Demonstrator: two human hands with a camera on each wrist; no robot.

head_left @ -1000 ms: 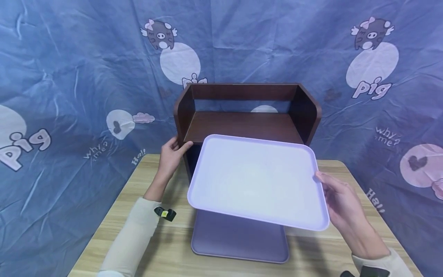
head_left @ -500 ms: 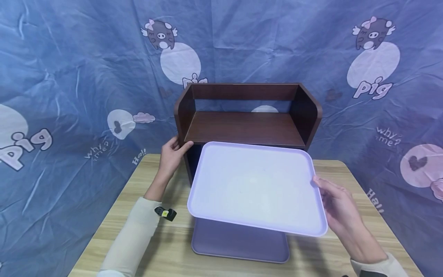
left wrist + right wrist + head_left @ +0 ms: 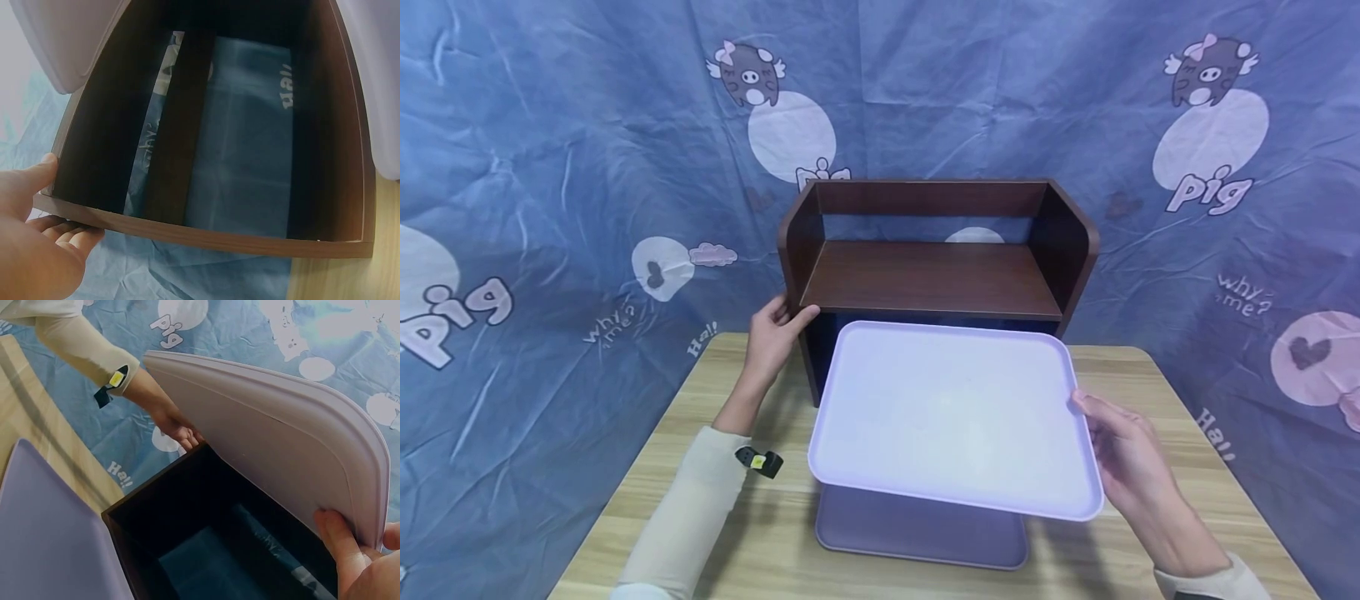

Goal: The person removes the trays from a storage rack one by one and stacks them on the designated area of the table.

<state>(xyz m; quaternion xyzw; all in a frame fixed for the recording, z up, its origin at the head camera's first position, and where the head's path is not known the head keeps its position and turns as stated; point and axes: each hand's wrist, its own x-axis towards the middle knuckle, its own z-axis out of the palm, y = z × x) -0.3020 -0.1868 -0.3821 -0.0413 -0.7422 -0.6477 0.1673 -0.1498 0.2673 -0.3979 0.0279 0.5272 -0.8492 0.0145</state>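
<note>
A light purple tray (image 3: 951, 417) is held up in front of the dark brown shelf unit (image 3: 932, 279), tilted so its inner face shows. My right hand (image 3: 1127, 450) pinches its right edge; in the right wrist view, fingers (image 3: 337, 534) press its underside. My left hand (image 3: 770, 342) grips the front edge of the shelf's left side panel, level with the upper board. The left wrist view shows the thumb inside that corner and the fingers round the outside. A second purple tray (image 3: 917, 533) lies on the table, partly hidden under the held one.
The shelf stands at the back of a light wooden table (image 3: 700, 400). Its lower compartment (image 3: 244, 137) has an open back with a crossbar, mostly hidden in the head view. A blue printed cloth (image 3: 625, 150) hangs behind and at both sides.
My right hand has lowered the held tray and shifted it slightly left, uncovering the upper board's front edge. The left hand and the tray on the table have stayed put.
</note>
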